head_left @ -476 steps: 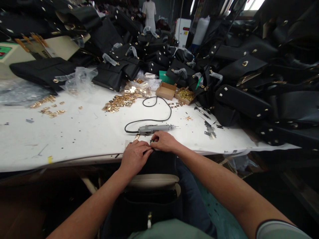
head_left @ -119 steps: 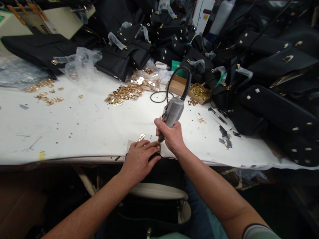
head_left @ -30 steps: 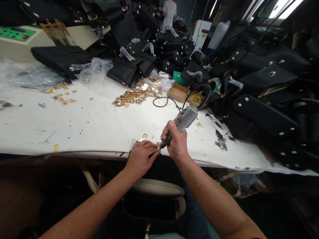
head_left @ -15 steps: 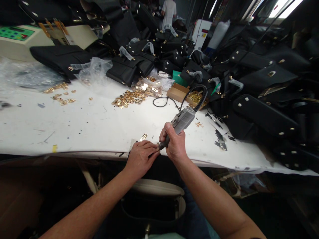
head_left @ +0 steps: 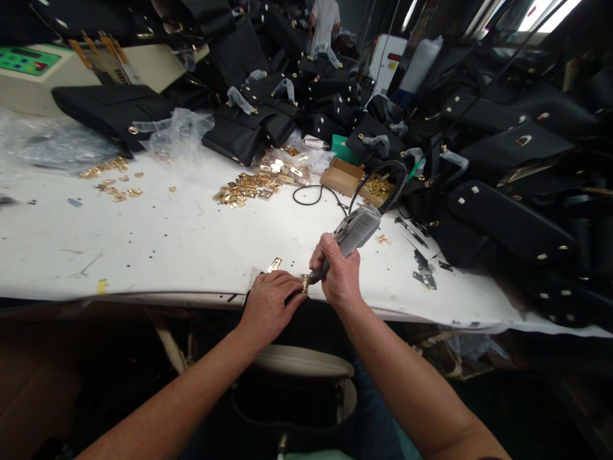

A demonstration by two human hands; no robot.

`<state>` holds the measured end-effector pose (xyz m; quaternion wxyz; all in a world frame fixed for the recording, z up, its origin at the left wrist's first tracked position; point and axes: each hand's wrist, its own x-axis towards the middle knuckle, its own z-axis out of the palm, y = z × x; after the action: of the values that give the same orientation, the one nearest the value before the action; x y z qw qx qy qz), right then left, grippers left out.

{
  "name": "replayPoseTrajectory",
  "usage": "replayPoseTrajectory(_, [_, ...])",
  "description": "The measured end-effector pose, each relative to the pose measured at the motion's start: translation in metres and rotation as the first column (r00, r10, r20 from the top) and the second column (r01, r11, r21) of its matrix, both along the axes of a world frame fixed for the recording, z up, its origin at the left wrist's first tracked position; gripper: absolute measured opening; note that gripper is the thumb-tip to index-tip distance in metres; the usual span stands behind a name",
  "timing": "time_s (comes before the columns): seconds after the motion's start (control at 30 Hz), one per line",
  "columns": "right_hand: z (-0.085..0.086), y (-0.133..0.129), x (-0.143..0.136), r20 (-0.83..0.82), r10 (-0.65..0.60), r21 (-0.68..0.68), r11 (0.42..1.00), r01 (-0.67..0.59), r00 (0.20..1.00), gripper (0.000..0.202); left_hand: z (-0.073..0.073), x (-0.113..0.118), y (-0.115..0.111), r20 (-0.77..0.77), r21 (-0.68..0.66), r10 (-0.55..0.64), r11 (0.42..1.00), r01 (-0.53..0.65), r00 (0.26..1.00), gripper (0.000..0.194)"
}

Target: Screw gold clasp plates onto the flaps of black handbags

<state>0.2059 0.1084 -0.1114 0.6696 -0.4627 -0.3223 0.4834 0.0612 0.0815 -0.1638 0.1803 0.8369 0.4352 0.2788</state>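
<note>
My right hand (head_left: 341, 271) is wrapped around a grey electric screwdriver (head_left: 357, 229), which slants down to the left. Its dark tip is close beside a small gold metal fitting (head_left: 305, 283); I cannot tell whether they touch. At the table's front edge, my left hand (head_left: 271, 297) pinches that fitting between thumb and fingers. Just beyond its knuckles lies a flat gold plate (head_left: 274, 264). Below both hands, in my lap, is a black bag (head_left: 287, 396) with a beige-edged opening, partly covered by my left hand and forearm.
Gold fittings (head_left: 246, 189) lie heaped across the white table (head_left: 230, 239). A cardboard box (head_left: 342, 176) of small gold parts stands behind the screwdriver, whose black cable (head_left: 309, 195) loops there. Black bags (head_left: 512, 220) pile up at the back and right. Another person (head_left: 325, 22) stands far back.
My right hand and the screwdriver have shifted slightly up and right, drawing the tip back so more of the gold fitting shows. My left hand has barely moved.
</note>
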Motion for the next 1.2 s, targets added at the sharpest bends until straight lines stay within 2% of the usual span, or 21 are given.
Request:
replayPoseTrajectory(0.2, [-0.006, 0.003, 0.001, 0.020, 0.006, 0.016, 1.000, -0.006, 1.000, 0.039, 0.003, 0.001, -0.001, -0.008, -0.014, 0.027, 1.000, -0.027, 1.000, 0.011])
replayPoseTrajectory(0.47, [-0.019, 0.000, -0.002, 0.107, 0.005, -0.036, 0.999, -0.001, 0.994, 0.042, 0.000, 0.000, 0.000, 0.025, -0.015, 0.009, 1.000, -0.009, 1.000, 0.006])
replayPoseTrajectory(0.67, [-0.013, -0.003, -0.002, 0.193, 0.128, -0.082, 0.990, -0.114, 0.973, 0.043, 0.000, 0.001, -0.001, 0.039, -0.018, 0.024, 1.000, -0.023, 0.999, 0.003])
replayPoseTrajectory(0.9, [-0.012, -0.003, -0.002, 0.341, 0.172, -0.071, 0.985, -0.157, 0.924, 0.037, -0.001, 0.002, 0.000, 0.023, -0.023, 0.060, 0.998, -0.060, 0.998, 0.007])
replayPoseTrajectory(1.03, [-0.011, 0.001, -0.004, 0.383, 0.256, -0.064, 0.966, -0.251, 0.888, 0.032, -0.005, 0.001, 0.002, 0.000, 0.005, 0.057, 0.998, -0.057, 0.998, 0.012])
replayPoseTrajectory(1.2, [-0.007, 0.005, -0.006, 0.418, 0.386, -0.050, 0.913, -0.404, 0.822, 0.032, -0.008, 0.001, 0.004, 0.014, 0.058, 0.061, 0.996, -0.061, 0.998, 0.021])
